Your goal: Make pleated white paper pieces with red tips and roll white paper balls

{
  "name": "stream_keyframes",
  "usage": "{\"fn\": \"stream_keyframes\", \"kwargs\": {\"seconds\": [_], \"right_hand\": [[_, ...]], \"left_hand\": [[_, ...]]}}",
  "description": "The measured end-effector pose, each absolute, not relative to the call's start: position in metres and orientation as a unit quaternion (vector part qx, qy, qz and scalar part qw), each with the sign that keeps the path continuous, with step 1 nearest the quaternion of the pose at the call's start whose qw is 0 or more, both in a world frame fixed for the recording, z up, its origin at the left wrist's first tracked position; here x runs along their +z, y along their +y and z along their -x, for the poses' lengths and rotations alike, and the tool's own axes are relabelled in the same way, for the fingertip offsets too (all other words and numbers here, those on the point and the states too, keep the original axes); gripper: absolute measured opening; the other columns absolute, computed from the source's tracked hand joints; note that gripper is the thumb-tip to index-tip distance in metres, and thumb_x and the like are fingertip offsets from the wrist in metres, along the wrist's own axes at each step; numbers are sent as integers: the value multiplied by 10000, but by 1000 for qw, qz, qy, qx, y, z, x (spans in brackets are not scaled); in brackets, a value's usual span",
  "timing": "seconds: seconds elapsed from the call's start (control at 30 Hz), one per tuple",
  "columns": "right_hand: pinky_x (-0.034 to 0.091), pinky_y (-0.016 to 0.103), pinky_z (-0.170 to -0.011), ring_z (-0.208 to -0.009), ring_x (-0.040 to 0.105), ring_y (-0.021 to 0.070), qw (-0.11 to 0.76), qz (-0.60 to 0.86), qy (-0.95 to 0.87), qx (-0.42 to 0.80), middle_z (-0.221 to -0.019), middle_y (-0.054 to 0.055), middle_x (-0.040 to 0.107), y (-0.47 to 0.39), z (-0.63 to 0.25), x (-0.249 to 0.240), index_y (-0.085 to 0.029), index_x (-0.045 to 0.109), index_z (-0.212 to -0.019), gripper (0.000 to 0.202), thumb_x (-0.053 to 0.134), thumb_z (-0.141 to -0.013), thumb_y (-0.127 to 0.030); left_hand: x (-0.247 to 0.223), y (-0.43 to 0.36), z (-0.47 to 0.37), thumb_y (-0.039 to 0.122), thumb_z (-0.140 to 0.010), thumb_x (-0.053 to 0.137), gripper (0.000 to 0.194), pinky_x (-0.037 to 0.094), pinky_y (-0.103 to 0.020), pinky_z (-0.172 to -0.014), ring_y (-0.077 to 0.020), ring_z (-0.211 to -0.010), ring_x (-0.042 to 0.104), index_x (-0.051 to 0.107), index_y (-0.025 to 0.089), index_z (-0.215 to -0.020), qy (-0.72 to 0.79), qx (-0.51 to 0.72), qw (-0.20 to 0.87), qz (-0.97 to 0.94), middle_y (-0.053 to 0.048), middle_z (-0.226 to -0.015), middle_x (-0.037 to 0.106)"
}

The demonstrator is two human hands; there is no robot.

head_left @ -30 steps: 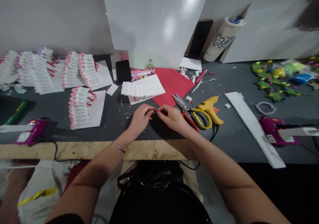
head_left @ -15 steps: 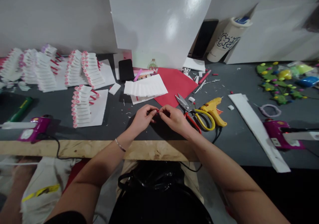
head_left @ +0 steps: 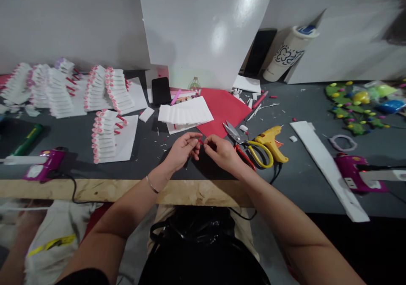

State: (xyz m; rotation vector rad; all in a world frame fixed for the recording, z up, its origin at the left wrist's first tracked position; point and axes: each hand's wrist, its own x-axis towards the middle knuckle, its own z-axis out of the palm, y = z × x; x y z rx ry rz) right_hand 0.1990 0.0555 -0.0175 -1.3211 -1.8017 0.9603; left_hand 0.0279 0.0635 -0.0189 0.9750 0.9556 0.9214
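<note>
Near the front edge of the dark table my left hand (head_left: 185, 149) pinches a small red piece (head_left: 201, 141), whose shape is too small to make out. My right hand (head_left: 219, 150) is closed at the other side of that piece, thumb and forefinger together at it. Just beyond both hands lies a red sheet (head_left: 222, 107), with a stack of folded white strips (head_left: 187, 112) partly over it. Scissors with red and yellow handles (head_left: 245, 144) rest right of my right hand, beside a yellow glue gun (head_left: 272, 143).
White strips with pink rolled ends (head_left: 106, 137) lie on the left. Purple devices (head_left: 46, 164) stand at both sides. A long white strip (head_left: 328, 166), green felt pieces (head_left: 342, 103) and a white cup (head_left: 285, 54) are on the right. A person sits at lower left.
The fingers of my left hand have shifted and curled around the red piece. My right hand has moved slightly, and the view has tilted a little.
</note>
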Motion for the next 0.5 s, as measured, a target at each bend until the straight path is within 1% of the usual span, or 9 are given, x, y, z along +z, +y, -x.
{"fn": "stream_keyframes", "kwargs": {"seconds": [0.13,0.23,0.33,0.43,0.5], "right_hand": [[390,242,-585,-606,549,127,362,496,-682,397,-725,-3,652,54,-199,-18,-208,569,-814,106,526,-831,-303],[407,239,-600,-620,559,124,371,479,-677,418,-733,-5,661,53,-197,-19,-207,576,-813,104,523,-834,-295],[421,241,-607,-618,568,127,379,472,-674,423,-717,-9,659,52,-196,-19,-210,576,-815,87,526,-831,-278],[431,246,-613,-622,584,136,370,474,-686,409,-713,-5,663,50,-195,-19,-212,586,-827,84,535,-833,-279],[434,250,-615,-628,593,143,361,482,-696,391,-720,3,670,50,-195,-19,-213,592,-836,92,536,-839,-285]], "left_hand": [[-23,62,-28,360,-871,639,319,545,-207,-507,-84,-522,570,642,149,-1111,450,408,633,-480,33,-662,567],[-25,60,-29,325,-920,545,282,545,-219,-535,-95,-536,611,668,159,-1111,482,390,547,-562,-4,-757,642],[-23,57,-30,275,-938,486,256,543,-229,-591,-111,-609,636,697,170,-1037,506,376,455,-628,-45,-904,701],[-20,55,-31,252,-934,476,229,541,-240,-639,-138,-684,645,693,177,-944,520,359,412,-657,-39,-865,705],[-20,55,-31,251,-928,476,211,544,-246,-648,-147,-713,648,674,181,-915,521,351,418,-656,-32,-841,696]]}}
